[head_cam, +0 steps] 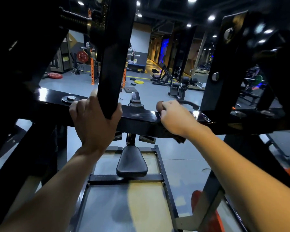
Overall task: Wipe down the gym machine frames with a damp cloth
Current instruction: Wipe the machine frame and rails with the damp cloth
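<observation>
The main risk is judged to be a missed patch: the cloth (180, 139) is bunched small under the right hand (172, 118), so only a narrow band of the horizontal frame bar (137, 117) is covered per pass, and the area around the bolt (69, 99) at the left and the far face of the bar could be left unwiped. A second risk is judged to lie at the junction where the slanted black bar (112, 67) meets the horizontal one; fingers could be caught there if the slanted bar is a moving part, though that cannot be told. The cloth is seen as a dark wad, mostly hidden: a rounded brownish end shows beyond the knuckles on top of the bar, and a ragged dark corner hangs below the bar just under the wrist. It is held between palm and bar, with the right hand curled round it and pressed onto the bar's top edge. The left hand (92, 121) is wrapped round the lower end of the slanted bar, thumb on one side and fingers on the other, apart from the cloth. A padded seat (132, 163) lies below, between both arms.
</observation>
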The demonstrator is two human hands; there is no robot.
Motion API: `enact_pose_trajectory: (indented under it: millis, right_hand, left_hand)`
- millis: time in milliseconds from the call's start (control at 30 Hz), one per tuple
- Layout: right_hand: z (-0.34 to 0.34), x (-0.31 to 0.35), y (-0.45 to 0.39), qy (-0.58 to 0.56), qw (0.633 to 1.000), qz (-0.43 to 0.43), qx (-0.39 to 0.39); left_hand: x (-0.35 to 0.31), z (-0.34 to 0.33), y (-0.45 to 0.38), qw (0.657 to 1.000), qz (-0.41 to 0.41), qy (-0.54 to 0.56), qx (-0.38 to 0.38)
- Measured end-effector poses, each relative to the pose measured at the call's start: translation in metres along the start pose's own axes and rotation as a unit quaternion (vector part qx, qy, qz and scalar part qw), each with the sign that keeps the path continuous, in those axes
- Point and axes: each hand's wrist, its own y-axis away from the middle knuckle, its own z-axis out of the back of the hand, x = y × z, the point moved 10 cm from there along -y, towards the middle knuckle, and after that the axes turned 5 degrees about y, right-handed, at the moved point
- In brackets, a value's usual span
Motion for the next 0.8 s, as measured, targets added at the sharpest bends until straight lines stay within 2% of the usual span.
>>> enact_pose_trajectory:
  millis: [133, 200, 267, 367, 433, 567, 733, 800]
  right_hand:
    - [0.025, -0.054, 0.02, 0.141, 0.986, -0.079, -0.035]
    - [0.026, -0.056, 0.024, 0.177, 0.978, -0.096, -0.048]
    - [0.02, -0.043, 0.03, 0.155, 0.983, -0.075, -0.066]
    - [0.02, -0.031, 0.046, 0.077, 0.99, 0.007, -0.122]
    - [0.024, -0.034, 0.057, 0.042, 0.991, 0.02, -0.129]
    - [0.032, -0.046, 0.069, 0.185, 0.967, -0.082, -0.155]
    - [0.012, -0.053, 0.081, 0.12, 0.981, -0.125, -0.087]
    - [0.013, -0.063, 0.084, 0.053, 0.986, -0.128, -0.092]
  left_hand:
    - [0.003, -0.002, 0.0, 1.0, 0.008, -0.011, -0.001]
    - [0.001, -0.001, 0.0, 1.0, 0.006, -0.009, -0.007]
    - [0.0, 0.001, 0.001, 1.0, -0.002, -0.005, -0.013]
    - [-0.001, 0.002, -0.001, 1.0, 0.005, -0.001, -0.004]
    - [-0.001, 0.001, -0.001, 1.0, 0.009, 0.002, 0.0]
    - [-0.001, 0.0, -0.001, 1.0, 0.008, 0.005, 0.007]
    - [-0.001, 0.0, -0.001, 1.0, 0.004, -0.002, 0.012]
    - [-0.001, -0.001, 0.0, 1.0, 0.004, -0.006, 0.013]
